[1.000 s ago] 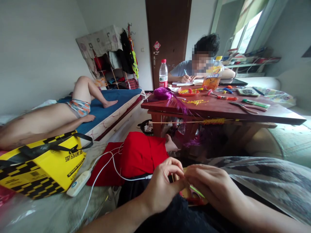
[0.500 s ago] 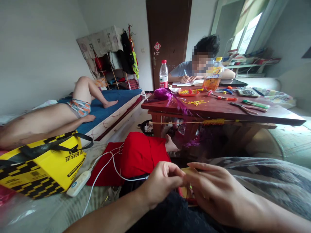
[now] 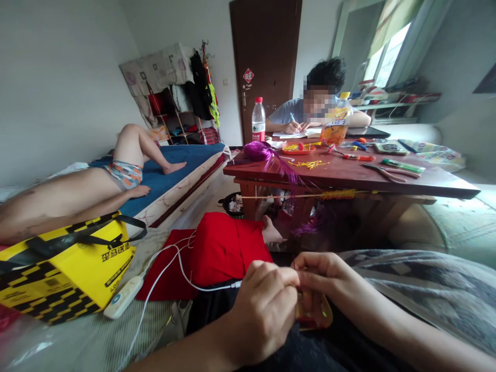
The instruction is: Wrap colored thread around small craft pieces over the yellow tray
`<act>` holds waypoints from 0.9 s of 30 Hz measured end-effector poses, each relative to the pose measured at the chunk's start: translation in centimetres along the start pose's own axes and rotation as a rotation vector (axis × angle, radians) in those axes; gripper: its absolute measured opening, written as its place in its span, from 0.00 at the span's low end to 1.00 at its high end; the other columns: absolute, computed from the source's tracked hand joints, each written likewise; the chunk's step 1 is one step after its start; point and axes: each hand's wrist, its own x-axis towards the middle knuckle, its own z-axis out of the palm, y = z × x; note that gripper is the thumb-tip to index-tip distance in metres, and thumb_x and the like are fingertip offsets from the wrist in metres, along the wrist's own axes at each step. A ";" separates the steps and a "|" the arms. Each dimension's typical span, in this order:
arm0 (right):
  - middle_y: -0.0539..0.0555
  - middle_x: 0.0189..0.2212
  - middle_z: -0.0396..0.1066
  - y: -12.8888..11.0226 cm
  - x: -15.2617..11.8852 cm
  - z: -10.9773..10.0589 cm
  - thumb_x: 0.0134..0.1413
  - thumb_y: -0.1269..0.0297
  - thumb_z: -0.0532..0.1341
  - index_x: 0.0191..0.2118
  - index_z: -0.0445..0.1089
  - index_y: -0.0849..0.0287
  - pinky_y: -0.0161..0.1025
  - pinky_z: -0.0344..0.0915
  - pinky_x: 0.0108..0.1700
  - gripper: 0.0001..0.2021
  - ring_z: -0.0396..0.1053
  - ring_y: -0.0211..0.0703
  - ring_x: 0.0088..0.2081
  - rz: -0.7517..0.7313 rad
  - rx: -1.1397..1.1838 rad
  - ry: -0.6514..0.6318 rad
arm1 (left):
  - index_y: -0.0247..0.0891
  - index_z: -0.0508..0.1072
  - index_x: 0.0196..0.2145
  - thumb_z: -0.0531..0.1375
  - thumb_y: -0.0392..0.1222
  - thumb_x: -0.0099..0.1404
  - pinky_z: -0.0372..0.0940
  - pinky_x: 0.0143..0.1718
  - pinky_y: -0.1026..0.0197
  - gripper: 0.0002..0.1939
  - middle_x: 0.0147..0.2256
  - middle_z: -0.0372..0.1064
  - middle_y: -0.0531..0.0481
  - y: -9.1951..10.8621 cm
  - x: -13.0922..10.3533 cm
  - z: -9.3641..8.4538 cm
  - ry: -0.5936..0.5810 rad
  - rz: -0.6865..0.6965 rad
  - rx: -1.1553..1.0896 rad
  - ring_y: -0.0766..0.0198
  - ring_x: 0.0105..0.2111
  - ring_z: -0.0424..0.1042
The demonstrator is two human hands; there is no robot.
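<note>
My left hand (image 3: pixel 267 305) is closed in a pinch at the lower centre, its fingertips against those of my right hand. My right hand (image 3: pixel 321 271) pinches too, thumb and forefinger pressed together. Whatever lies between the fingers is too small to make out; a thin dark strand seems to rise near the right fingertips. Just below the hands, partly covered by them, a small yellowish tray with a red edge (image 3: pixel 320 316) rests on my lap.
A red-brown table (image 3: pixel 349 173) holds purple strands (image 3: pixel 259 151), an orange dish (image 3: pixel 298 151), bottles and pliers (image 3: pixel 383 172). One person writes behind it; another lies on the bed. At left are a yellow bag (image 3: pixel 89 274) and a power strip (image 3: pixel 123 297) with white cables.
My left hand has turned, its back now facing up with fingers curled. My right hand has drawn its fingers into a pinch and uncovered more of the tray. The view has shifted slightly.
</note>
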 end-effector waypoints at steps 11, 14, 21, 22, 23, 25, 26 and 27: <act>0.55 0.27 0.74 -1.2 -2.0 -1.0 0.55 0.76 0.51 0.40 0.65 0.64 0.43 0.69 0.41 0.10 0.72 0.41 0.28 -1.193 -1.330 0.054 | 0.34 0.67 0.18 0.62 0.38 0.44 0.53 0.24 0.66 0.06 0.16 0.61 0.55 -0.8 1.9 0.1 -0.232 -1.194 -1.236 0.70 0.19 0.58; 0.56 0.26 0.74 -0.9 -2.1 -1.2 0.56 0.78 0.49 0.40 0.67 0.67 0.43 0.68 0.46 0.11 0.72 0.43 0.30 -1.382 -1.523 0.063 | 0.33 0.67 0.17 0.64 0.39 0.40 0.51 0.25 0.68 0.09 0.16 0.58 0.56 -1.1 1.8 0.4 -0.223 -1.297 -1.399 0.73 0.19 0.56; 0.47 0.18 0.66 0.4 -1.0 0.1 0.59 0.60 0.49 0.28 0.62 0.59 0.30 0.61 0.18 0.12 0.65 0.34 0.18 -0.292 -0.495 0.125 | 0.34 0.69 0.22 0.56 0.31 0.56 0.58 0.35 0.64 0.06 0.32 0.63 0.48 0.2 0.4 0.3 -0.017 -0.511 -0.500 0.65 0.32 0.63; 0.47 0.17 0.66 0.5 -0.7 0.1 0.57 0.55 0.51 0.28 0.61 0.59 0.30 0.59 0.16 0.13 0.63 0.34 0.16 -0.154 -0.315 0.089 | 0.34 0.69 0.24 0.54 0.29 0.57 0.58 0.35 0.63 0.08 0.32 0.64 0.47 0.2 0.0 0.3 0.007 -0.333 -0.327 0.65 0.32 0.63; 0.46 0.15 0.65 0.6 -0.3 0.2 0.54 0.53 0.53 0.28 0.61 0.59 0.29 0.56 0.15 0.14 0.62 0.33 0.14 -0.070 -0.169 0.048 | 0.33 0.70 0.27 0.53 0.27 0.58 0.58 0.36 0.62 0.08 0.33 0.66 0.46 0.1 -0.3 0.3 0.021 -0.158 -0.184 0.65 0.32 0.62; 0.47 0.13 0.66 0.8 0.2 0.0 0.50 0.50 0.56 0.28 0.61 0.60 0.28 0.53 0.13 0.16 0.60 0.32 0.11 0.013 -0.002 -0.031 | 0.32 0.70 0.31 0.51 0.26 0.58 0.57 0.37 0.60 0.09 0.35 0.70 0.44 -0.3 -0.7 0.2 0.023 0.122 0.007 0.63 0.32 0.62; 0.47 0.12 0.66 0.8 0.3 0.0 0.50 0.50 0.56 0.27 0.61 0.60 0.27 0.52 0.13 0.16 0.60 0.32 0.11 0.032 0.030 -0.054 | 0.31 0.70 0.32 0.51 0.26 0.59 0.57 0.37 0.59 0.09 0.36 0.71 0.44 -0.4 -0.7 0.1 0.009 0.191 0.045 0.62 0.32 0.62; 0.48 0.12 0.66 0.8 0.3 -0.1 0.50 0.51 0.55 0.27 0.61 0.61 0.27 0.52 0.13 0.16 0.60 0.32 0.11 0.042 0.034 -0.065 | 0.31 0.70 0.32 0.51 0.26 0.59 0.56 0.36 0.58 0.09 0.35 0.72 0.43 -0.5 -0.6 0.1 -0.014 0.191 0.040 0.62 0.31 0.63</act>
